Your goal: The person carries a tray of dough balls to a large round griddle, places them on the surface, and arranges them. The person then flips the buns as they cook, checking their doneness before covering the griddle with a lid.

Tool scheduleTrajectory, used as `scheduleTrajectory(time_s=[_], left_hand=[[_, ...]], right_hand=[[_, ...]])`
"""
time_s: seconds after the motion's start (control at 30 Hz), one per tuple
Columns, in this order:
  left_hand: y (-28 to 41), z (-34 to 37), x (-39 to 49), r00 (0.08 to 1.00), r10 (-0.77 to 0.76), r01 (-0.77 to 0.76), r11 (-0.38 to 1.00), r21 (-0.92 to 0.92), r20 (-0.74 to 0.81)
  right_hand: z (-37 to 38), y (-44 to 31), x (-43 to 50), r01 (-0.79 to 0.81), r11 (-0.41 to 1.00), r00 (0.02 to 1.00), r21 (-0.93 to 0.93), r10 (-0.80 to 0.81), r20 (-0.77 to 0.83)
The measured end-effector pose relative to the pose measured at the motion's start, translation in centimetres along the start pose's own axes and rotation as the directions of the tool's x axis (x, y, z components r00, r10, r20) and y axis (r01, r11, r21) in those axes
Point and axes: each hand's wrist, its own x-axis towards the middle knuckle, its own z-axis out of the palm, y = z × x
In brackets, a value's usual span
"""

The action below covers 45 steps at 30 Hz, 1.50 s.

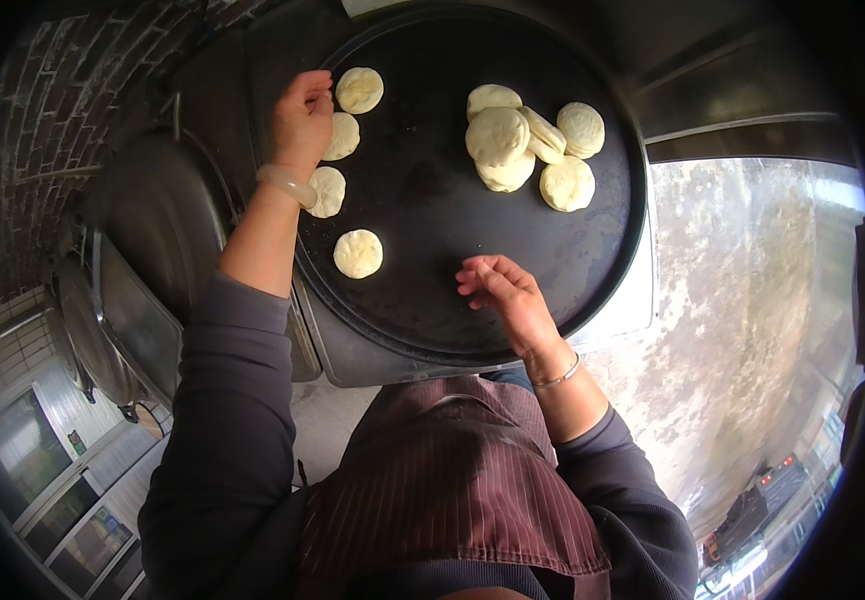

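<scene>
A round black griddle lies before me with pale, flat dough rounds on it. At its left rim, my left hand is loosely curled beside the far-left dough round, with nothing visible in it. My wrist and hand partly cover two more rounds below that one. Nearer me on the left lies a single dough round, uncovered. Over the griddle's near right part hovers my right hand, its fingers bent and slightly apart, holding nothing visible. Several rounds are heaped at the far right, with one dough round on top.
A large round metal lid and other metal pans stand to the left, by a brick wall. The griddle sits over a metal counter. Right of it is a bright, stained floor. A striped apron covers my front.
</scene>
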Motion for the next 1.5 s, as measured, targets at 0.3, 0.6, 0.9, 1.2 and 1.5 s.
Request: scheduleTrajectory(time_s=[0.3, 0.6, 0.9, 1.2, 1.5], left_hand=[[-1.1, 2.2, -0.7, 0.958, 0.236, -0.283, 0.866, 0.412, 0.162], [-2.4, 3.4, 4.0, 0.977, 0.178, -0.206, 0.921, 0.331, 0.115], [-2.8, -0.3, 1.7, 0.960, 0.189, -0.258, 0.885, 0.388, 0.207], [7.6, 6.1, -7.5, 0.922, 0.139, -0.153, 0.988, 0.011, 0.361], [11.5, 12.0, -8.9, 0.953, 0.114, -0.163, 0.974, 0.159, 0.281]], right_hand=[[-1.4, 1.5, -2.0, -0.047, 0.999, 0.999, -0.024, 0.047, -0.013], [-1.6, 1.2, -1.5, -0.028, 0.999, 0.999, -0.027, 0.027, -0.031], [-1.0, 1.5, -1.7, -0.027, 0.999, 0.999, -0.047, 0.025, -0.034], [-1.6, -2.7, 1.7, 0.244, 0.944, 0.929, -0.220, -0.293, -0.228], [-1.4, -9.0, 10.2, 0.307, 0.515, 0.704, -0.800, -0.689, -0.174]])
